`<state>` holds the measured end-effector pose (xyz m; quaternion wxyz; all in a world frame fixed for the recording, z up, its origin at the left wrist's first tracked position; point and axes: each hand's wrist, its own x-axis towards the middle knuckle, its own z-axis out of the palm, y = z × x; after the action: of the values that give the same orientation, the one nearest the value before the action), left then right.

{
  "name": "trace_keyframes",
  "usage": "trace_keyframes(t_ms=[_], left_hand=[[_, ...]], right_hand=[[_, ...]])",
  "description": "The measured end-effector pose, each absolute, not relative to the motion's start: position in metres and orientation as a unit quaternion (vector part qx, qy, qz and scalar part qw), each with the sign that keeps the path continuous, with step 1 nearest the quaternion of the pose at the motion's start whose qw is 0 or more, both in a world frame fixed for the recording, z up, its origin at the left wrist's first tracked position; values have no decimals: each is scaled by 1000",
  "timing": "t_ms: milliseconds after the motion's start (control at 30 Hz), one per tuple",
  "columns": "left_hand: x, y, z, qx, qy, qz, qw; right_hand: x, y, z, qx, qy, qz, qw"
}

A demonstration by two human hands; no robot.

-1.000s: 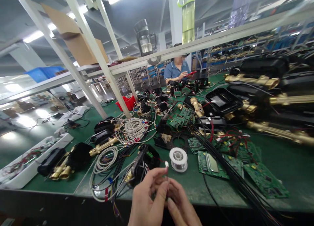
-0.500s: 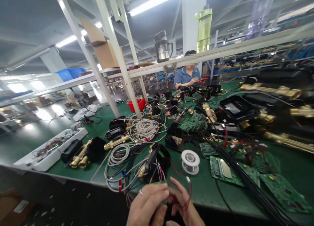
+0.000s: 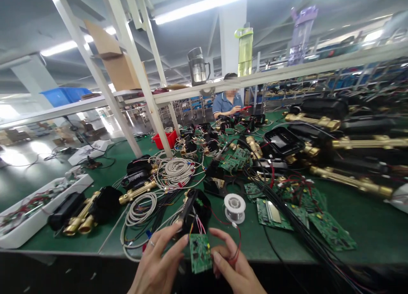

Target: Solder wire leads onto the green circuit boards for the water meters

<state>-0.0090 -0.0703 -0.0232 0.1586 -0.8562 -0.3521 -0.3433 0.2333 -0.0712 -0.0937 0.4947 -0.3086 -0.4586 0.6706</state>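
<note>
My left hand [image 3: 159,264] and my right hand [image 3: 234,268] together hold a small green circuit board [image 3: 200,252] upright at the bench's near edge. Left fingertips pinch its left side; right fingers grip its right side. A thin red wire [image 3: 237,243] with a white plug loops over my right fingers. Coloured wires run from the board's top into a black meter housing [image 3: 196,206] lying just behind it. A spool of solder wire [image 3: 234,207] stands to the right of that housing.
Green bench [image 3: 366,217] crowded with circuit boards [image 3: 331,232], black cable bundles, white cable coils [image 3: 174,170], brass-bodied meters [image 3: 347,181] and a white tray [image 3: 38,213] at left. A red bin [image 3: 165,138] sits further back. A person in blue sits at the far end. Bottles stand on the shelf above.
The green board has come up into view between my hands. The red wire now loops over my right fingers. The camera has swung slightly left.
</note>
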Motion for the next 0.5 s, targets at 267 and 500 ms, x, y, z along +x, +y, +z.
trace_keyframes(t_ms=[267, 500], left_hand=[[51, -20, 7, -889, -346, -292, 68], [49, -3, -3, -858, -364, -352, 82]], right_hand=[[226, -58, -88, -223, -259, 814, 470], [231, -69, -142, -210, -126, 869, 430]])
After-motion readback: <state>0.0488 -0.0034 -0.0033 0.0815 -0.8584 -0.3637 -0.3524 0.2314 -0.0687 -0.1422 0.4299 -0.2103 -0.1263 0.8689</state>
